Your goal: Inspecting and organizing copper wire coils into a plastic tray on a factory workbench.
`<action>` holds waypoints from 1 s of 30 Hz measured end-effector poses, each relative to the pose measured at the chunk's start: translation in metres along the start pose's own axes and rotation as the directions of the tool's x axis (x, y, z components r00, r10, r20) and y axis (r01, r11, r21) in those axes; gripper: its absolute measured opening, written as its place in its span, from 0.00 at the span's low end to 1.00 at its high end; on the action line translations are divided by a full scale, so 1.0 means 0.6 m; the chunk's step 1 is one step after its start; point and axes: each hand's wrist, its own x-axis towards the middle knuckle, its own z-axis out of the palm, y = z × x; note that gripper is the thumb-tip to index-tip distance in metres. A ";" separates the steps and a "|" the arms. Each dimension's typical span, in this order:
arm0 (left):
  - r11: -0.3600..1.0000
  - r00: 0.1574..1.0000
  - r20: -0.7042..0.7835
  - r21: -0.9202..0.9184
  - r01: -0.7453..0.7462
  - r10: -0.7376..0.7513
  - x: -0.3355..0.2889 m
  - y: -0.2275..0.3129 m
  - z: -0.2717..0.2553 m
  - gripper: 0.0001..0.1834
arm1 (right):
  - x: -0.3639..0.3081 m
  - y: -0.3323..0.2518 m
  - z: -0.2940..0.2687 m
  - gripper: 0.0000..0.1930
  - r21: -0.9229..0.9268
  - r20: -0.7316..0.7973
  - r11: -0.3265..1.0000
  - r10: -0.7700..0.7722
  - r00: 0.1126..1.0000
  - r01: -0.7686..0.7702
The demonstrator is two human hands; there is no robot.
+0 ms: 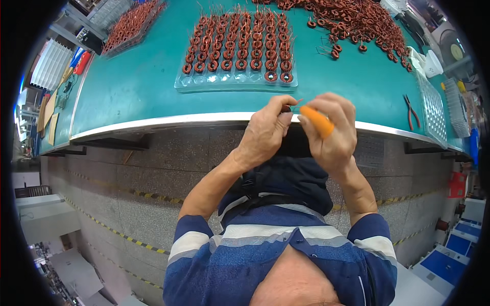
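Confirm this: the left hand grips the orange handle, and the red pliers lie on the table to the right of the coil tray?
Not quite: the right hand grips the orange handle, as the head view shows. The red pliers do lie on the table to the right of the coil tray.

One left hand (266, 126) and one right hand (335, 133) hold one small wired piece (288, 108) and one orange handle (317, 121). Just ahead of them is one clear tray (204, 87), with two red rings (271, 72) in its nearest row and eight in the next. To their right is one pair of pliers (409, 108).
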 end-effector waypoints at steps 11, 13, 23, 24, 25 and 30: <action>0.817 0.993 0.006 -0.568 -0.094 0.118 -0.012 0.000 0.001 0.12 | -0.014 0.070 0.033 0.14 0.736 0.551 -0.003 0.583 0.598 -0.677; 0.847 0.995 -0.001 -0.525 -0.089 0.104 -0.012 -0.002 -0.005 0.12 | -0.012 0.069 0.039 0.14 0.724 0.544 0.060 0.564 0.622 -0.687; 0.868 0.999 -0.019 -0.495 -0.043 0.038 -0.010 -0.003 -0.016 0.18 | -0.037 0.050 0.019 0.14 0.644 0.569 0.222 0.501 0.652 -0.732; 0.867 0.999 -0.014 -0.496 -0.042 0.040 -0.010 -0.001 -0.012 0.18 | -0.037 0.042 0.025 0.12 0.660 0.540 0.216 0.530 0.654 -0.720; 0.894 0.999 -0.021 -0.447 -0.035 0.029 -0.011 0.003 -0.008 0.16 | -0.035 0.037 0.027 0.12 0.661 0.540 0.215 0.530 0.654 -0.719; 0.953 0.997 -0.073 -0.299 -0.051 0.031 -0.016 0.013 -0.012 0.13 | -0.002 -0.012 -0.005 0.15 0.514 0.348 0.469 0.652 0.674 -0.718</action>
